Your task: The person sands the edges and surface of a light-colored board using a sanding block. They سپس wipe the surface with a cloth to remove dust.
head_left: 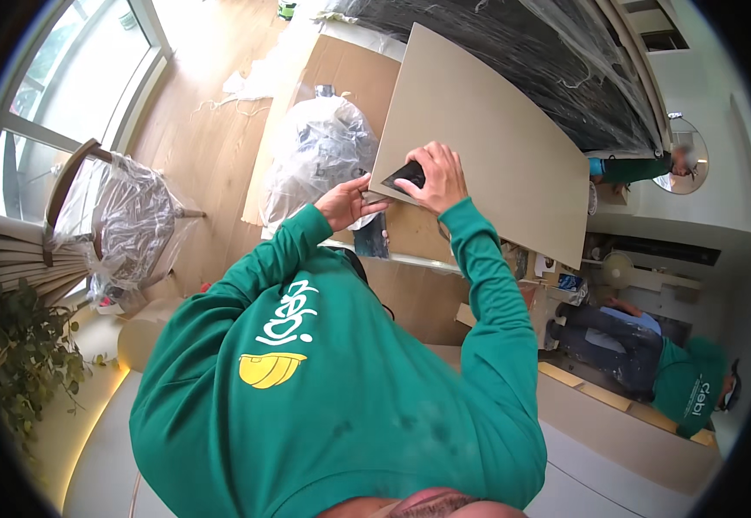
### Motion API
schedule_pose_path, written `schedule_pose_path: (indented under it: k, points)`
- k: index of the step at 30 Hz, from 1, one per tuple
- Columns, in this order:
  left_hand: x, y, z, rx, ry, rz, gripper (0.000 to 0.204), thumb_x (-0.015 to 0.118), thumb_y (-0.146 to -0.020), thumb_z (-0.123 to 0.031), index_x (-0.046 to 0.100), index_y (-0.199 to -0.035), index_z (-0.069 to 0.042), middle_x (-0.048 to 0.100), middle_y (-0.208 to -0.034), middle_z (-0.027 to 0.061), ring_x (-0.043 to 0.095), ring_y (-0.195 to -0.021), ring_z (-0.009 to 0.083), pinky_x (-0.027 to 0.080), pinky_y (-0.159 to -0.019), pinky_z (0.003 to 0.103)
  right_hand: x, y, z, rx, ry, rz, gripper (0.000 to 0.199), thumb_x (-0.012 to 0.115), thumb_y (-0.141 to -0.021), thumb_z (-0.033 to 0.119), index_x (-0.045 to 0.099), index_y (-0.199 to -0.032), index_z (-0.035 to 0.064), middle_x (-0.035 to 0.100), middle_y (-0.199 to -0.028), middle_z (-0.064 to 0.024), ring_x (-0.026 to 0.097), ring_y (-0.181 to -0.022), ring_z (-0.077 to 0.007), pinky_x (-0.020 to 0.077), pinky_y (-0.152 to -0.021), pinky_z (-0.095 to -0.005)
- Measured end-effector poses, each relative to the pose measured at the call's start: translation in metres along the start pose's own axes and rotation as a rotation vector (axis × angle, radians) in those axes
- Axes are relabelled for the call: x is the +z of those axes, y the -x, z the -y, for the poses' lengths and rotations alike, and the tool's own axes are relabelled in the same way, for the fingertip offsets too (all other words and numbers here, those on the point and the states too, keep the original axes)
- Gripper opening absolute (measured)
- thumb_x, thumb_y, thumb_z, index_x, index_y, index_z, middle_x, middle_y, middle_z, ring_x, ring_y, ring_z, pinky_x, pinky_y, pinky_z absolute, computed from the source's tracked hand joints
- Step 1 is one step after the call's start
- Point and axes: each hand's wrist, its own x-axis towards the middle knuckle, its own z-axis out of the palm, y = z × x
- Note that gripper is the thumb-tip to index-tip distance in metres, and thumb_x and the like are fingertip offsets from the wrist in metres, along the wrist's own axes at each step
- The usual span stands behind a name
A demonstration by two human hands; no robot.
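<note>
A large flat beige panel [500, 164] lies in front of me, its near left corner pointing toward my hands. My right hand [441, 177] grips a black triangular piece [403, 177] against that corner; whether it is a corner guard or a tool I cannot make out. Just left of the same corner is my left hand [343, 205], fingers spread and fingertips close to the panel's edge. From this view I cannot tell whether they touch it. Both arms wear green sleeves.
A plastic-wrapped object [323, 147] stands on cardboard [354, 73] left of the panel. Further left is a plastic-covered chair [133, 220] by a window. Dark plastic sheeting [513, 52] stretches behind. To the right, another person [643, 354] in green bends low near a fan [619, 269].
</note>
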Motion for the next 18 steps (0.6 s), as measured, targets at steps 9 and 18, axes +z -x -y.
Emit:
schedule_pose_path:
  k: [9,18]
  points:
    - [-0.004,-0.010,0.022,0.060,0.091,-0.046,0.044,0.042,-0.113,-0.030,0.050,-0.143,0.000,0.061,-0.139,0.0138,0.060,-0.131,0.0263,0.048,-0.118,0.041,0.010,-0.022,0.000,-0.141,0.060,0.113,0.053,0.089,-0.066,0.047,0.065,-0.100,0.0147,0.056,-0.101,-0.0065,0.055,-0.101,-0.0286,0.0416,-0.089,-0.0451]
    - [0.000,-0.007,0.022,0.084,0.123,-0.040,0.032,0.045,-0.112,-0.024,0.058,-0.133,-0.002,0.068,-0.126,0.0083,0.068,-0.115,0.0187,0.055,-0.111,0.039,0.010,-0.017,0.002,-0.143,0.090,0.120,0.051,0.089,-0.066,0.046,0.065,-0.099,0.0140,0.056,-0.100,-0.0069,0.056,-0.100,-0.0285,0.0415,-0.087,-0.0447]
